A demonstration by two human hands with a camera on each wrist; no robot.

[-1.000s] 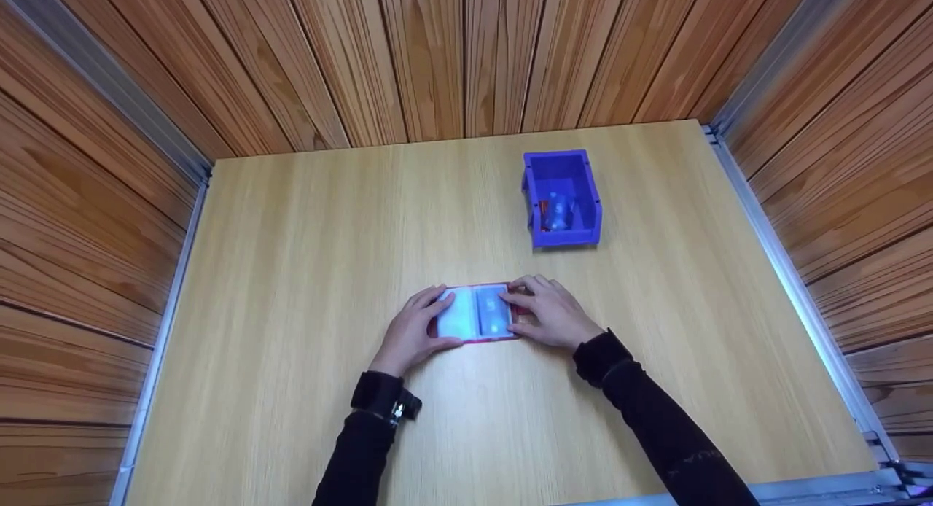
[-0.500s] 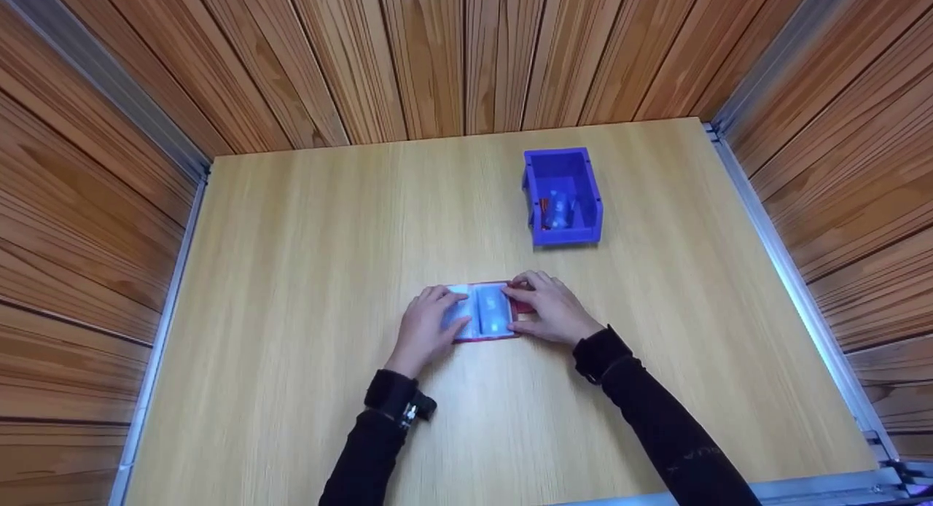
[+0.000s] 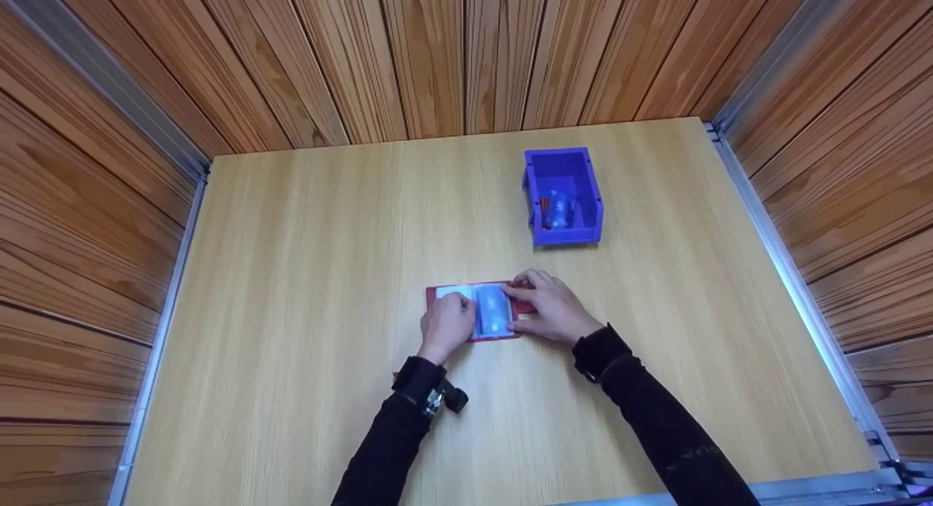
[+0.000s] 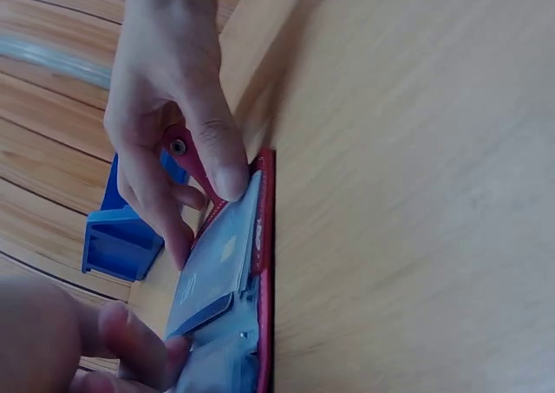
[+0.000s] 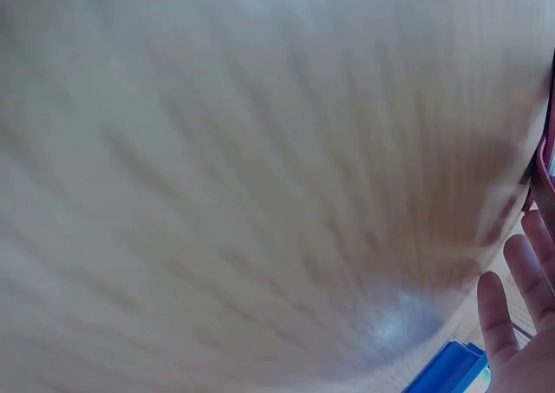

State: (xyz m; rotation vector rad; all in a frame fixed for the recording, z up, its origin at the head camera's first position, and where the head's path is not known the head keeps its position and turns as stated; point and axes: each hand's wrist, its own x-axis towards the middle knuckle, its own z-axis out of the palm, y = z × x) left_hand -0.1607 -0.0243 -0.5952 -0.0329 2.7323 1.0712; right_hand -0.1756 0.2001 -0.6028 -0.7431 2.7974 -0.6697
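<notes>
A red card holder [image 3: 431, 296] lies open on the table, showing clear plastic sleeves. A pale blue card [image 4: 217, 263] sits in the right-hand sleeve. My right hand [image 3: 552, 307] grips the holder's right end, its thumb at the near edge and fingers at the far edge. Beside that hand a red strap with a metal snap [image 4: 178, 147] sticks out. My left hand [image 3: 447, 324] is over the left half, fingers curled and fingertips at the plastic near the fold. The hand hides part of that half. In the right wrist view, only right-hand fingers [image 5: 512, 298] and a sliver of holder show.
A blue-purple bin [image 3: 563, 236] stands behind the holder to the right, with clear and orange-red items inside. The wooden table [image 3: 306, 273] is bounded by plank walls [image 3: 430, 61] and metal rails [image 3: 794, 287].
My left hand has moved right from the holder's left edge, and its spread fingers have drawn together over the left half near the fold. My right hand has stayed at the right end.
</notes>
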